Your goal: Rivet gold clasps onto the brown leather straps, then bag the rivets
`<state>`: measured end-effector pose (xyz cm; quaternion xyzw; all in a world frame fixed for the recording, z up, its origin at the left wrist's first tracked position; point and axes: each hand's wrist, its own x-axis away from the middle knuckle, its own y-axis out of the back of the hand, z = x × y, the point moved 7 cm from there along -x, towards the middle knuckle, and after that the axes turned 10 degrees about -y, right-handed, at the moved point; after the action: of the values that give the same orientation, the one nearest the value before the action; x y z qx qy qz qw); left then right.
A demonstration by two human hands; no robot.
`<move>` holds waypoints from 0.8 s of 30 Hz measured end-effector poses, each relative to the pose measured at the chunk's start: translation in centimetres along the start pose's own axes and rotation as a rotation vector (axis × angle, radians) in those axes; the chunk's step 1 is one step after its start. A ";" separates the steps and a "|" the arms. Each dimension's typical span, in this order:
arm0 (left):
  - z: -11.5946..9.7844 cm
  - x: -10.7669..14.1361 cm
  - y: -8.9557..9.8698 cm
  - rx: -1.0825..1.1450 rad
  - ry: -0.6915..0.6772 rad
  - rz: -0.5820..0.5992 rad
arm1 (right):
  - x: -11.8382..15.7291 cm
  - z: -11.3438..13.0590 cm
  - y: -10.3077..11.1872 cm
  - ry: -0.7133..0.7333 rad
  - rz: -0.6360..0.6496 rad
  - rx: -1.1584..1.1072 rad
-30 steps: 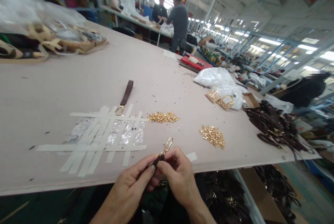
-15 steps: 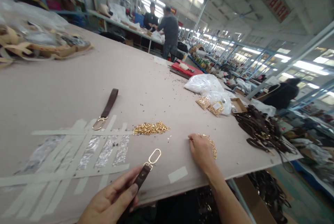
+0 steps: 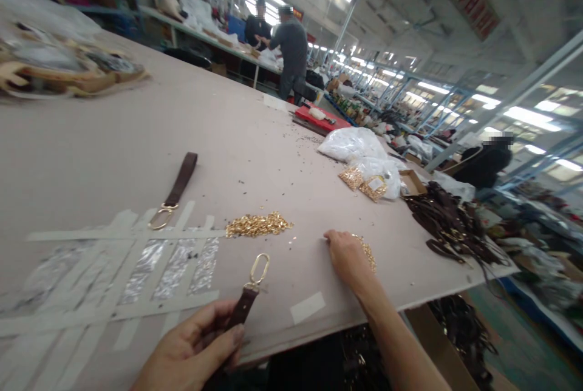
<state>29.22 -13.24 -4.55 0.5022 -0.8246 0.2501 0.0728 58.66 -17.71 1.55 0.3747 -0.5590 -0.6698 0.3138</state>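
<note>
My left hand (image 3: pixel 195 342) is closed round a dark brown leather strap (image 3: pixel 243 308), whose gold oval ring (image 3: pixel 260 268) points up and away from me. My right hand (image 3: pixel 348 257) rests on the table beside a small heap of gold pieces (image 3: pixel 367 254), partly covering it; its fingers are bent together, and the fingertips are too small to tell what they pinch. Between the hands and farther back lies a larger pile of gold pieces (image 3: pixel 259 224). Another brown strap (image 3: pixel 183 178) with a gold ring lies on the table to the left.
Pale tape strips (image 3: pixel 122 235) hold clear film on the table (image 3: pixel 218 130) at left. Plastic bags (image 3: pixel 353 143), packets of gold parts (image 3: pixel 373 187), a red tray (image 3: pixel 321 118) and a heap of brown straps (image 3: pixel 449 221) lie at right. Two people stand behind; another is far right.
The view has shifted slightly, so the table items sit a little farther left. The strap in my left hand stands a bit more upright. My right hand stays by the small heap.
</note>
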 end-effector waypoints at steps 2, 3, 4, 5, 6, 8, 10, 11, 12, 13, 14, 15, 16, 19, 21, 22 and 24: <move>-1.0 0.4 -0.7 -0.046 -0.030 0.074 | 0.4 0.1 0.3 -0.018 0.008 -0.126; -1.4 0.5 -1.0 -0.065 -0.047 0.103 | 0.8 0.6 0.4 -0.023 0.015 -0.187; -1.7 0.6 -1.3 -0.081 -0.058 0.126 | 1.4 1.4 0.4 -0.022 0.030 -0.267; -1.8 0.7 -1.4 -0.090 -0.064 0.143 | 2.1 2.4 0.4 -0.021 0.056 -0.382; -1.8 0.6 -1.5 -0.095 -0.071 0.153 | 3.1 3.7 0.4 -0.025 0.088 -0.532; -1.6 0.6 -1.6 -0.101 -0.097 0.158 | 5.4 6.5 0.4 -0.052 0.152 -0.871; -1.7 0.6 -1.5 -0.112 -0.149 0.155 | 7.7 9.2 0.4 -0.076 0.189 -1.099; -1.7 0.7 -1.5 -0.115 -0.173 0.155 | 8.6 10.4 0.5 -0.065 0.196 -1.129; -1.9 0.8 -1.5 -0.109 -0.193 0.157 | 9.3 11.4 0.5 -0.047 0.199 -1.130; -2.0 0.9 -1.5 -0.098 -0.207 0.162 | 9.9 12.2 0.5 -0.028 0.197 -1.113; -2.2 1.1 -1.5 -0.084 -0.218 0.167 | 10.2 12.7 0.5 -0.011 0.189 -1.087; -2.4 1.3 -1.4 -0.078 -0.233 0.170 | 10.4 13.0 0.5 -0.003 0.175 -1.060; -2.7 1.5 -1.4 -0.083 -0.254 0.172 | 10.6 13.1 0.5 -0.003 0.157 -1.037; -3.4 2.0 -1.2 -0.137 -0.317 0.179 | 10.8 12.9 0.5 -0.021 0.105 -1.004; -3.5 2.2 -1.2 -0.148 -0.320 0.186 | 11.1 12.7 0.6 -0.028 0.077 -1.004; -3.5 2.3 -1.3 -0.139 -0.316 0.189 | 11.2 12.7 0.7 -0.027 0.064 -0.999; -3.4 2.4 -1.4 -0.123 -0.313 0.189 | 11.6 12.8 1.1 -0.008 0.029 -0.982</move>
<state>28.78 -14.06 -0.28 0.4498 -0.8832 0.1235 -0.0497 41.70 -21.01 2.05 0.1720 -0.1834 -0.8514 0.4604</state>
